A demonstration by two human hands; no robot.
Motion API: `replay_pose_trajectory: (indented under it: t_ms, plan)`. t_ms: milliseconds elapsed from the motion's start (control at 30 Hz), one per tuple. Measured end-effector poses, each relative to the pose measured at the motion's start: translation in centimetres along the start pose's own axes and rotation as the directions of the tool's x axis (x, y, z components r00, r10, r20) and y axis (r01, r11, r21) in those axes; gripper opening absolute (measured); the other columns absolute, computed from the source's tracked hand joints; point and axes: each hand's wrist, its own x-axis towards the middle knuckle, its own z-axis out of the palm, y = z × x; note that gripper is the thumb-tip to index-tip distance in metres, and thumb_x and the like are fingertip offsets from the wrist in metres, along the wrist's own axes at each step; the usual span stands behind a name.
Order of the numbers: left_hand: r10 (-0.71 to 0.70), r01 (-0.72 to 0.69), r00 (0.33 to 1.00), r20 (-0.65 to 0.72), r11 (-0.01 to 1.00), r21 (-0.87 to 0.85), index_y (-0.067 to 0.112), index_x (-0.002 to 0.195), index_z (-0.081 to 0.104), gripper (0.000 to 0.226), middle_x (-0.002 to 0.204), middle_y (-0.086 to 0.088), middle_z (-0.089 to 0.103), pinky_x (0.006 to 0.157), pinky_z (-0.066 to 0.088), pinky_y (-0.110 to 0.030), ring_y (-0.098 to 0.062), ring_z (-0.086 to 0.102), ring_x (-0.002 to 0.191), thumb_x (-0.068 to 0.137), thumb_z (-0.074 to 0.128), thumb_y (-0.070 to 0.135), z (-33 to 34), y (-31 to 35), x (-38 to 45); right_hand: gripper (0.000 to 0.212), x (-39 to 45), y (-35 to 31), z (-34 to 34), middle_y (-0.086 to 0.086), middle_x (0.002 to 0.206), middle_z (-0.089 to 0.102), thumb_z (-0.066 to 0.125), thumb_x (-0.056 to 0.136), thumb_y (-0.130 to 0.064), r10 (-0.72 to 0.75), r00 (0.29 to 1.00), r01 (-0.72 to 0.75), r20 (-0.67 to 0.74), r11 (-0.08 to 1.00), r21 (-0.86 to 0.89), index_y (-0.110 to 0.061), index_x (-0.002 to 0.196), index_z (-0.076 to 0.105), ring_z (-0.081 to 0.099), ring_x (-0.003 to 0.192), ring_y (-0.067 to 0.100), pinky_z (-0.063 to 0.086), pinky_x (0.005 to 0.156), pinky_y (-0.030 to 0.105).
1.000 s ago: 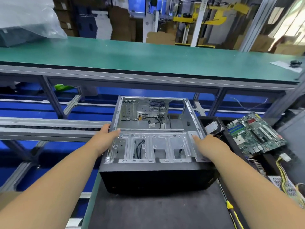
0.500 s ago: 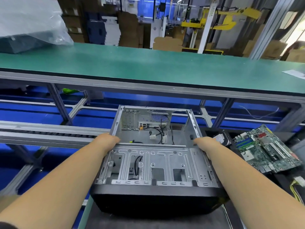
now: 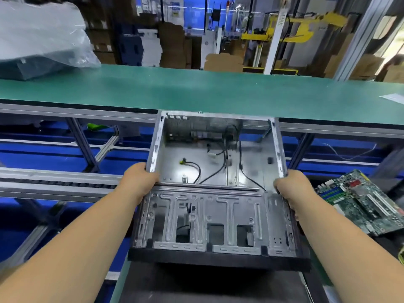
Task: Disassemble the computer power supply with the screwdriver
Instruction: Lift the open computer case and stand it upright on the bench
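Observation:
An open grey metal computer case (image 3: 214,215) with a black front bezel is held in front of me, tilted so its far end points up. Loose black cables lie on its bare floor; no power supply shows inside. My left hand (image 3: 140,182) grips the case's left side rail. My right hand (image 3: 288,189) grips the right side rail. The screwdriver is out of view.
A green motherboard (image 3: 360,202) lies to the right of the case. A dark mat (image 3: 196,285) covers the bench below it. A long green-topped conveyor table (image 3: 218,90) runs across behind, with a plastic-wrapped bundle (image 3: 41,38) at its far left.
Both hands slid forward along the case's sides and closed on the rails. The case has been lifted and tipped, so its far end now rises toward the green table.

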Motion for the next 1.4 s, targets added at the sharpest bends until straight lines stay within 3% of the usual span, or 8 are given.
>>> replay_pose_trajectory:
  t_ms: [200,467,633,733,967,1100,1200,1400]
  plan:
    - [0.164,-0.165,0.986,-0.022,0.967,-0.192,0.029,0.114,0.064,0.036,0.096,0.010,0.070,0.066,0.049,-0.025,-0.012,0.066,0.086,0.082,0.067,0.013,0.1,0.8,-0.1,0.022,-0.6,-0.3,-0.3,0.009,0.085,0.066,0.055,0.084,-0.002,-0.118,0.987,0.144,-0.112,0.953,0.267,-0.019,0.095,0.063,0.054,0.067,0.023,0.044,0.060,0.030]
    - [0.265,-0.282,0.958,-0.107,0.939,-0.198,0.045,0.106,0.057,0.039,0.086,0.024,0.066,0.065,0.046,-0.024,-0.001,0.062,0.077,0.084,0.066,0.014,1.5,-2.6,-2.1,0.057,-2.1,2.6,1.0,-0.007,0.086,0.067,0.054,0.084,0.003,-0.155,0.974,0.210,-0.166,0.890,0.405,-0.034,0.127,0.053,0.053,0.054,0.003,0.044,0.046,0.015]
    - [0.258,-0.275,0.961,-0.101,0.934,-0.227,0.036,0.126,0.053,0.040,0.088,0.030,0.065,0.072,0.042,-0.018,0.011,0.059,0.084,0.091,0.064,0.018,1.9,-3.2,-2.9,0.047,-2.7,3.3,1.1,-0.020,0.090,0.069,0.064,0.089,-0.004,-0.177,0.974,0.224,-0.141,0.849,0.479,-0.043,0.114,0.053,0.063,0.079,-0.003,0.046,0.068,0.022]
    - [0.237,-0.249,0.968,-0.077,0.933,-0.258,0.038,0.131,0.047,0.043,0.098,0.028,0.061,0.081,0.041,-0.027,0.004,0.057,0.093,0.094,0.061,0.021,2.1,-3.5,-3.6,0.044,-3.1,4.0,1.5,-0.031,0.098,0.061,0.065,0.094,-0.016,-0.163,0.980,0.200,-0.117,0.848,0.491,-0.040,0.127,0.050,0.055,0.093,-0.009,0.041,0.081,0.023]
    - [0.190,-0.198,0.980,-0.053,0.940,-0.279,0.044,0.119,0.047,0.034,0.096,0.027,0.061,0.076,0.038,-0.019,0.007,0.054,0.090,0.095,0.061,0.024,2.5,-5.5,-5.5,0.024,-4.1,6.3,2.5,-0.015,0.099,0.063,0.062,0.095,-0.019,-0.092,0.992,0.125,-0.092,0.860,0.495,-0.039,0.105,0.053,0.058,0.093,0.008,0.039,0.084,0.031]
    - [0.127,-0.137,0.990,-0.053,0.955,-0.262,0.040,0.117,0.047,0.029,0.093,0.019,0.062,0.061,0.037,-0.016,0.000,0.056,0.082,0.096,0.059,0.024,2.8,-6.3,-6.7,0.046,-4.9,7.5,2.7,-0.006,0.110,0.062,0.064,0.094,-0.023,-0.043,0.996,0.074,-0.077,0.893,0.445,-0.029,0.136,0.046,0.056,0.105,0.023,0.040,0.092,0.034]
    - [0.090,-0.107,0.993,-0.080,0.966,-0.237,0.044,0.117,0.044,0.033,0.087,0.023,0.060,0.054,0.036,-0.011,0.002,0.053,0.072,0.096,0.060,0.024,3.0,-6.7,-7.5,0.038,-5.4,8.5,3.2,-0.001,0.115,0.063,0.064,0.095,-0.022,-0.027,0.997,0.056,-0.068,0.886,0.460,-0.027,0.130,0.050,0.056,0.113,0.028,0.043,0.095,0.038]
    - [0.029,-0.029,1.000,-0.006,0.954,-0.297,0.037,0.126,0.051,0.034,0.111,0.013,0.064,0.082,0.046,-0.029,-0.014,0.059,0.100,0.095,0.063,0.036,3.0,-7.2,-7.5,0.041,-6.0,9.0,2.8,-0.001,0.119,0.065,0.069,0.091,-0.035,-0.027,1.000,0.024,0.000,0.892,0.450,-0.025,0.127,0.052,0.049,0.129,0.032,0.043,0.104,0.045]
